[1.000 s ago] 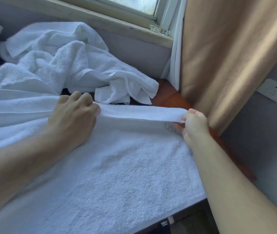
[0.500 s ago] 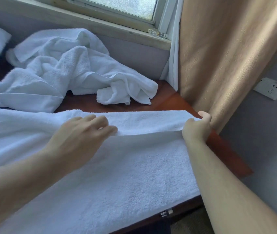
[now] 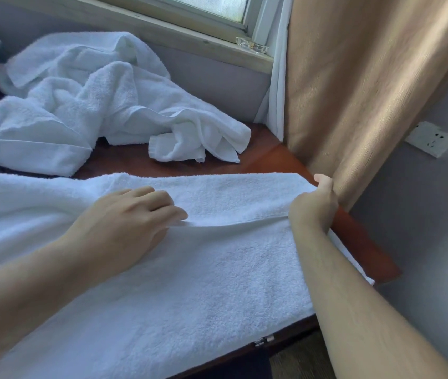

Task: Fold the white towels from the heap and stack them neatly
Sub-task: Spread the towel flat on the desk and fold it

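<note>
Towel (image 3: 190, 283) spread on desk (image 3: 272, 160), far edge turned over as a flap; heap (image 3: 94, 105) behind. Right grip (image 3: 314, 206) clenched on the flap corner; left grip (image 3: 124, 222) released, fingers flat on the flap. Advise: draw the flap taut, square the edges, then smooth

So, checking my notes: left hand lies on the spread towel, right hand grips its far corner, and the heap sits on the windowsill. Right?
No: in the head view the heap lies on the table below the windowsill, not on it. The left hand does lie on the spread towel, and the right hand grips its far corner.
</note>
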The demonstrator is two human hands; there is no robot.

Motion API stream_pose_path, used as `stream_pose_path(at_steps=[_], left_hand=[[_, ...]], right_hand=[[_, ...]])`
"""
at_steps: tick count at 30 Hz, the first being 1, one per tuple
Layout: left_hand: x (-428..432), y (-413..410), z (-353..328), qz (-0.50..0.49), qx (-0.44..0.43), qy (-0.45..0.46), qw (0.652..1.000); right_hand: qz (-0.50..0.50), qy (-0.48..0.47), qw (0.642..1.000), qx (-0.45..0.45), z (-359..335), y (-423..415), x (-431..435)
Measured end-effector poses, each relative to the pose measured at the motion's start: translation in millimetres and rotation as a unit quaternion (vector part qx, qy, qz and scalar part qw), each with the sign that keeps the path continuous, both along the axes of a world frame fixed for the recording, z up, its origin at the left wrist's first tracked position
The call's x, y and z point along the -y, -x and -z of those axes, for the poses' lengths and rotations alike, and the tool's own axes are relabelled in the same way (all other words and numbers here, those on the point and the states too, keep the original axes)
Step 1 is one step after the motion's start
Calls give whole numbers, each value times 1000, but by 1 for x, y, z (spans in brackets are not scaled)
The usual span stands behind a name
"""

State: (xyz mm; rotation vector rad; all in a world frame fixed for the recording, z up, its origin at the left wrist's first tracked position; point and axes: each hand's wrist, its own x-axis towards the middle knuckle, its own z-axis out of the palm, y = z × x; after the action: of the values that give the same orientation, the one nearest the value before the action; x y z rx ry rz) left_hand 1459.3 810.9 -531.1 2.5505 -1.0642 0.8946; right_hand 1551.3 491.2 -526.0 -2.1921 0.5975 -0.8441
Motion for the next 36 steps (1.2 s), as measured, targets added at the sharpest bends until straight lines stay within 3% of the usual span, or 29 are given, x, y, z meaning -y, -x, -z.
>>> stream_pose_path(at_steps=[3, 5, 6, 8, 11, 15, 30, 32, 34, 36], left_hand=[[0, -2, -1, 8, -22, 7, 1000], [-1, -2, -1, 8, -39, 5, 999], [-1, -3, -1, 7, -48, 3, 999], [0, -3, -1, 4, -61, -1, 998], [-1, -4, -1, 2, -56, 6, 998], [-1, -3, 1, 0, -58, 4, 998], [-9, -2, 4, -132, -13, -9, 991], [-11, 0, 2, -157, -21, -14, 987], [-11, 0, 1, -180, -32, -25, 983], [-10, 0, -2, -195, -42, -38, 979]], right_hand=[[47, 211, 976, -25, -3, 5, -8], [-28, 323, 946, 6, -8, 8, -20], [-92, 333, 938, -1, -9, 9, -28], [-173, 281, 939, -98, -10, 9, -49], [-164, 279, 906, -274, -4, 3, -63], [-131, 216, 894, -370, -2, -3, -52], [-101, 211, 886, -401, -2, 0, -53], [-80, 251, 877, -402, -7, 3, -59], [-84, 312, 882, -342, -16, 10, -75], [-167, 270, 916, -244, -21, 19, -102]])
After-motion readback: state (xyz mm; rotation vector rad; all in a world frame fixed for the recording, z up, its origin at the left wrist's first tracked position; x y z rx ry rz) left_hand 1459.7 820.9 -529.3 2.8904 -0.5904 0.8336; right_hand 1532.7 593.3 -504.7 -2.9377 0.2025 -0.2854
